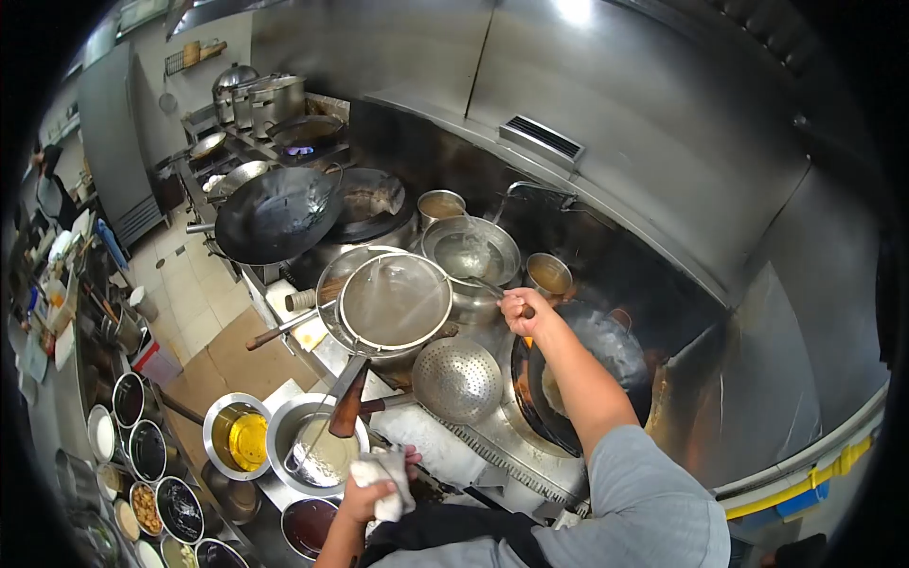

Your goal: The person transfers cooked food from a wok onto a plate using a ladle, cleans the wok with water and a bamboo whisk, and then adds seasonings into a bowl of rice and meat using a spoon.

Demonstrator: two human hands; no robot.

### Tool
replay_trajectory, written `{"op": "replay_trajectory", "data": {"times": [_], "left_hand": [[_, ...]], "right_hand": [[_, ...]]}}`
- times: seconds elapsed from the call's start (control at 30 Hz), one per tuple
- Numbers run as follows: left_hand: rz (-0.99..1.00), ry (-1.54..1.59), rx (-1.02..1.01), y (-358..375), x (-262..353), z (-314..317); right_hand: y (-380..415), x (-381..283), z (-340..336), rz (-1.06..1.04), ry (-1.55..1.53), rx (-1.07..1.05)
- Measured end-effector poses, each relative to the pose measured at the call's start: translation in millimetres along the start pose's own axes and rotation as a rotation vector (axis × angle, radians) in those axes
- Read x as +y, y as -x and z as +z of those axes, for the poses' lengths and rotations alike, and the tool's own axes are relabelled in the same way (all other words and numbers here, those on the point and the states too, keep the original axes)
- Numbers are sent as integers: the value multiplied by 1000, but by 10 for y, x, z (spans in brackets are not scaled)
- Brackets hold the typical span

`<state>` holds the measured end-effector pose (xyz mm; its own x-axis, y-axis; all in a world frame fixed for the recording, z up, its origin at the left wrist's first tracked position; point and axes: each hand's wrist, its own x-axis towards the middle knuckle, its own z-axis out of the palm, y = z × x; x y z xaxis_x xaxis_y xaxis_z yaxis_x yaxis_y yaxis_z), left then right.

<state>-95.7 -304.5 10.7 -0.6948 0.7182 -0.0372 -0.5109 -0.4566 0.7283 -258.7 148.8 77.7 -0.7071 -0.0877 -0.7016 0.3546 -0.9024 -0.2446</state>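
Note:
My right hand [524, 310] is closed around the handle of a ladle [485, 284], whose bowl end reaches into a round metal pot [431, 248] of water at the back of the stove. Below that arm, a dark wok [615, 346] sits on a burner, with steam or shine over it. My left hand [365, 500] grips a folded white cloth [386, 481] near my apron. Just beyond it stands a metal pot [277, 443] of pale liquid, with a wooden-handled tool [350, 407] across its top.
A perforated strainer [457, 379] and a round fine-mesh sieve [396, 301] lie between my hands. Left of them are a large black wok [275, 218] and a pot of yellow oil [214, 431]. Several seasoning containers [180, 509] line the lower left. A faucet [540, 188] juts from the back wall.

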Motion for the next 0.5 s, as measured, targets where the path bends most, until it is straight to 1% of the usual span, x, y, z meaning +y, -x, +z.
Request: {"op": "replay_trajectory", "data": {"times": [0.03,0.07,0.1,0.13,0.17,0.2,0.23,0.27,0.33,0.37,0.4,0.43,0.47,0.5], "left_hand": [[21,151,65,6,-37,75],[-3,268,156,28,-77,167],[-33,329,200,56,-151,162],[-63,389,242,43,-240,141],[-102,412,305,2,-350,141],[-92,453,315,-43,-380,251],[-86,484,284,-116,-500,270],[-78,518,257,-178,-634,295],[-144,552,225,-273,-697,608],[-208,622,153,-321,-771,689],[-273,696,81,-371,-854,773],[-315,661,24,-413,-905,924],[-356,631,-29,-444,-971,1080],[-395,592,-95,-492,-1080,1164]], "right_hand": [[172,35,-77,-4,-35,-35],[345,84,-179,-11,-75,-69],[483,109,-319,-34,-98,-122],[705,147,-410,-44,-112,-125],[948,184,-519,8,-130,-201],[1173,228,-628,61,-147,-276],[1370,266,-766,25,-116,-331],[1591,287,-910,18,-127,-324],[2168,443,-1042,19,-121,-442],[2410,513,-1140,17,-131,-427],[2644,582,-1243,-6,-146,-463],[2868,660,-1358,-28,-161,-493],[3087,756,-1459,-25,-175,-465],[3277,848,-1535,-70,-139,-412]]}}
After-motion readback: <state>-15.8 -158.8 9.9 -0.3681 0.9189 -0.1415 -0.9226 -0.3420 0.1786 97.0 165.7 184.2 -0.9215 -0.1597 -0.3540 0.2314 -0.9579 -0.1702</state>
